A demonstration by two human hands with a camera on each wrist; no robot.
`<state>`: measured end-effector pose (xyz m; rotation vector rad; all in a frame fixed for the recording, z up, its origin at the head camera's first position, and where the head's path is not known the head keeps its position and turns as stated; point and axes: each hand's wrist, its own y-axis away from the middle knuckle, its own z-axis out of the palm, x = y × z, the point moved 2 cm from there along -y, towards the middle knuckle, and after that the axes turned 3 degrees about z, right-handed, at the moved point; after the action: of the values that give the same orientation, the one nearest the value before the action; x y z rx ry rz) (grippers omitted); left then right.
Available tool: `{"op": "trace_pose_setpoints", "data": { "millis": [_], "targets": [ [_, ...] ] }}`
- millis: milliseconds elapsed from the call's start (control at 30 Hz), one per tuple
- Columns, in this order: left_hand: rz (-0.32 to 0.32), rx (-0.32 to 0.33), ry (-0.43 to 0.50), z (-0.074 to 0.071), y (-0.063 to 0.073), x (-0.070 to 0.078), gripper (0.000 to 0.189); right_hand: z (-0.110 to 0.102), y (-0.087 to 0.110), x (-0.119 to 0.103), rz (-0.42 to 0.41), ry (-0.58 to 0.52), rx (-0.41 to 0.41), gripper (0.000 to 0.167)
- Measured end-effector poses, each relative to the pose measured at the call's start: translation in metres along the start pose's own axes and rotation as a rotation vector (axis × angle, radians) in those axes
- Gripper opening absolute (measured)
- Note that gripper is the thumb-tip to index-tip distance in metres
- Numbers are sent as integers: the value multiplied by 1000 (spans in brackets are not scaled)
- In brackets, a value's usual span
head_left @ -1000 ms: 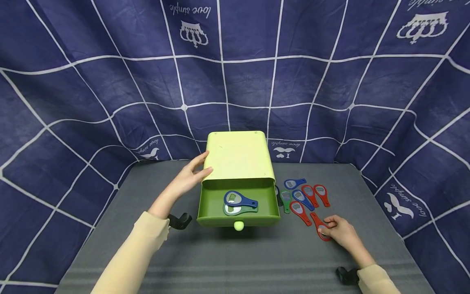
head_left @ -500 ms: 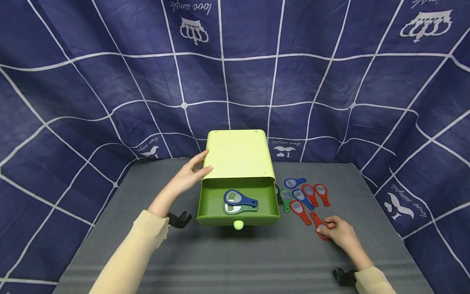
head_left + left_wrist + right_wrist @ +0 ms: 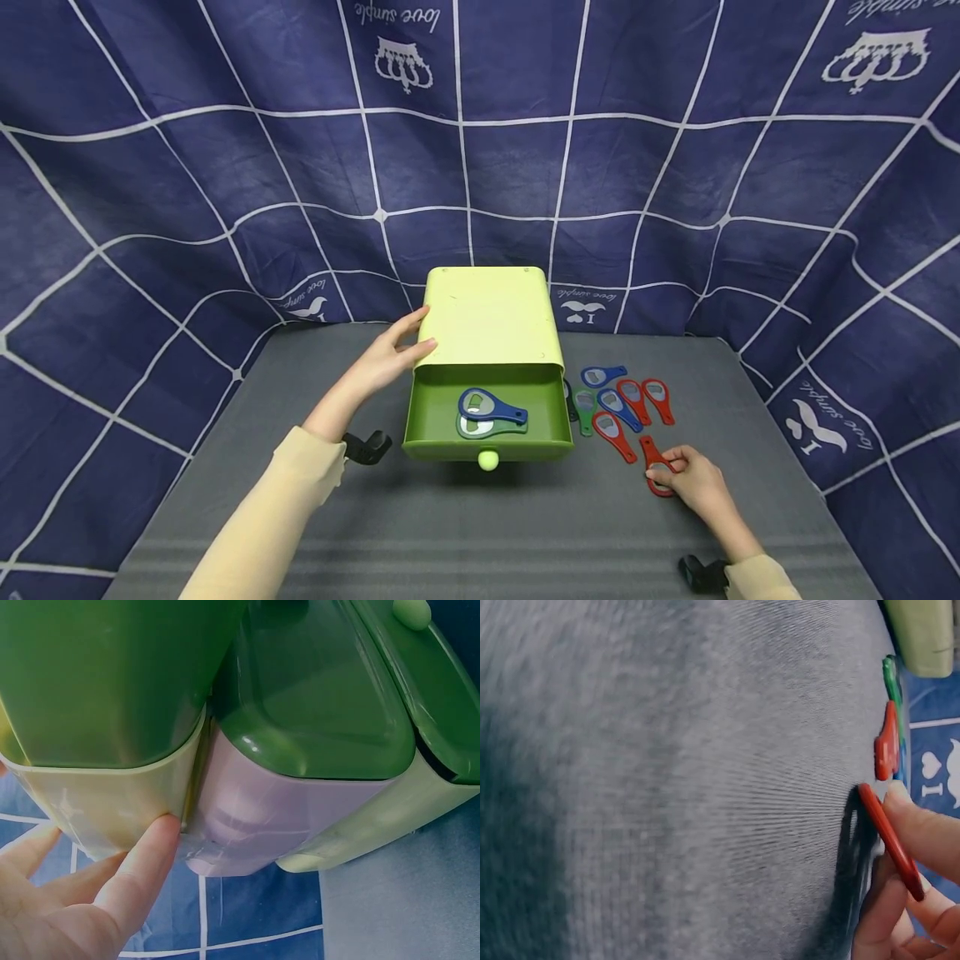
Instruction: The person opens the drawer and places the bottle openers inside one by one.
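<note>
My left hand (image 3: 381, 360) rests against the left side of the pale yellow drawer cabinet (image 3: 491, 317), fingers spread and nearly straight. In the left wrist view its fingertips touch the cabinet's wall (image 3: 112, 806). The top drawer (image 3: 427, 417) is pulled out; in it a blue bottle opener (image 3: 487, 407) overlaps a green one (image 3: 480, 428). At the right, my right hand (image 3: 697, 482) pinches a red bottle opener (image 3: 651, 452) by its round head between thumb and fingers. In the right wrist view that opener (image 3: 891, 840) stands tilted over the cloth, casting a shadow.
Several more bottle openers lie right of the drawer: blue (image 3: 603, 376), green (image 3: 585, 410), red (image 3: 657, 400), and a dark one partly hidden by the drawer. Below the open drawer, purple (image 3: 277, 810) and pale green (image 3: 360, 825) tiers show. A blue curtain (image 3: 510, 167) hangs behind.
The pinched red opener has turned slightly, its handle end now pointing more straight away from me. My left hand, the cabinet and the other openers stay put; the head view shifts slightly.
</note>
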<state>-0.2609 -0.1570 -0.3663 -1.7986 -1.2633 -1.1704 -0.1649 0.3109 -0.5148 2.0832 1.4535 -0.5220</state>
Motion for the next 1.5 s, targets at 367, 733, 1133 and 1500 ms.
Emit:
{"op": "trace_pose_setpoints", "data": {
  "millis": [367,733,1133,1500],
  "targets": [
    [13,2,11,0,0,-1,71,-19,6,-10,4,-210,-103,38],
    [10,-5,14,0,-1,-2,72,-49,16,-59,-96,-347,-207,50],
    [14,-8,22,0,-1,-3,71,-82,28,-131,-212,-367,-171,51],
    [22,-3,35,1,-2,-4,71,-77,41,-198,-381,-446,-258,41]
  ]
}}
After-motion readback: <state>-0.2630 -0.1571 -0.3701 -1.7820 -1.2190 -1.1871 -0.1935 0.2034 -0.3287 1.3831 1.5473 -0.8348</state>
